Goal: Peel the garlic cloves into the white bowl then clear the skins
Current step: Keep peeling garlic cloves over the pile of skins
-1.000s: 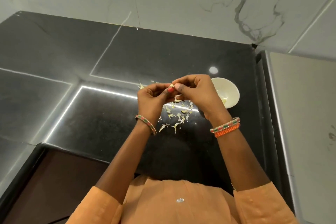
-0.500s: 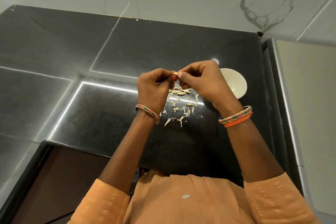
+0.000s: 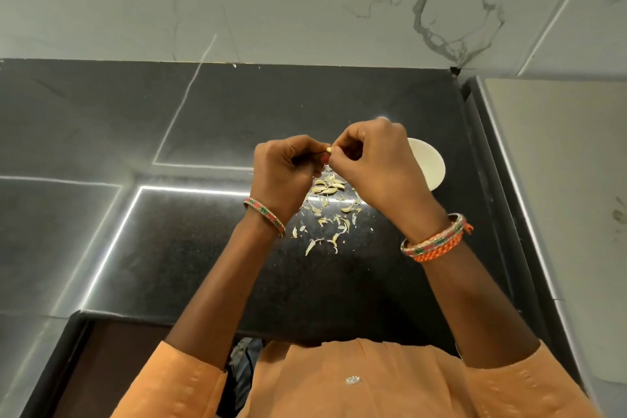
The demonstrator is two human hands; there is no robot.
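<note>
A small pale garlic clove [image 3: 328, 148] is pinched between the fingertips of both hands above the black counter. My left hand [image 3: 285, 173] grips it from the left, and my right hand [image 3: 376, 170] pinches it from the right. Only the clove's tip shows between the fingers. A pile of garlic skins [image 3: 327, 204] lies scattered on the counter just below the hands. The white bowl [image 3: 428, 163] stands to the right, partly hidden behind my right hand; its contents are not visible.
The black stone counter [image 3: 169, 231] meets a grey marble wall [image 3: 305, 3] at the back. A raised black edge and a pale surface [image 3: 559, 180] run along the right. The counter's front edge [image 3: 152, 316] is close to my body.
Both hands have kept hold of the clove, working it between the fingertips. The view has shifted, so the hands and bowl sit a little higher in frame than a second ago.
</note>
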